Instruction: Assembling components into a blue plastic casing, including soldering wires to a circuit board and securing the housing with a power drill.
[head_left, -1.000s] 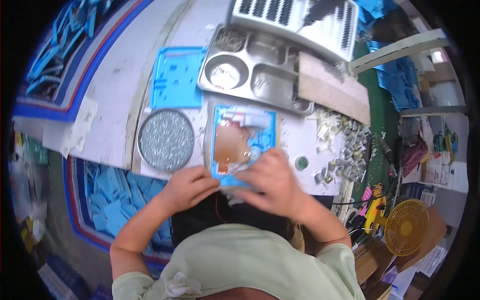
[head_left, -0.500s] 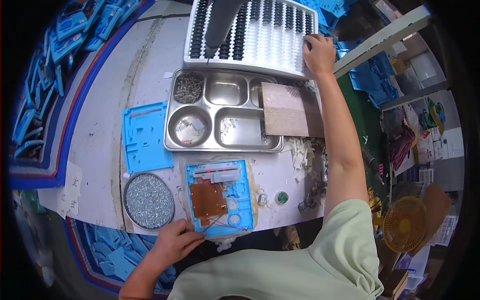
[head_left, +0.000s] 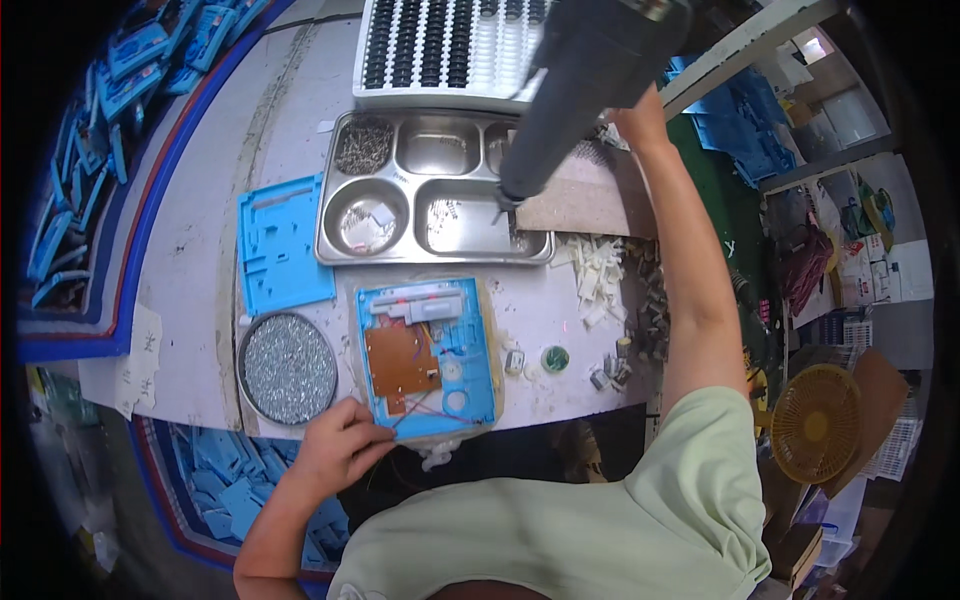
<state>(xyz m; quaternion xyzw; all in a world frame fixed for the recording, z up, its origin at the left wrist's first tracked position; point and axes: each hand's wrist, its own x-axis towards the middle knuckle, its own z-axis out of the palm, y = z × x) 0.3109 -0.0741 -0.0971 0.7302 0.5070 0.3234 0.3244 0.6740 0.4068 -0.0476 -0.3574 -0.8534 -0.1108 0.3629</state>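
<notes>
A blue plastic casing [head_left: 480, 377] lies near the table's front edge, holding a brown circuit board [head_left: 400, 360], thin wires and a pale grey part [head_left: 437, 308]. At its near left corner, my left hand [head_left: 345, 442] has its thumb and fingers closed. Whatever they pinch is too small to make out. My right hand [head_left: 640, 120] reaches far forward, beside the back of a flat board [head_left: 585, 205]. A dark electric screwdriver [head_left: 575, 115] hangs in front of it and hides its fingers. Behind the steel tray stands a white ribbed tray [head_left: 500, 50] with rows of black parts.
A steel compartment tray [head_left: 400, 182] holds screws and small parts. Left of it lies another blue casing [head_left: 285, 250], with a round dish of metal bits [head_left: 290, 368] nearer me. White pieces [head_left: 597, 280] and small metal parts [head_left: 610, 372] lie right. Blue casings fill a bin [head_left: 120, 140].
My right hand has come away from the white tray's right edge, slightly nearer me. The screwdriver now appears farther right, across the flat board. My left hand stays at the casing's corner.
</notes>
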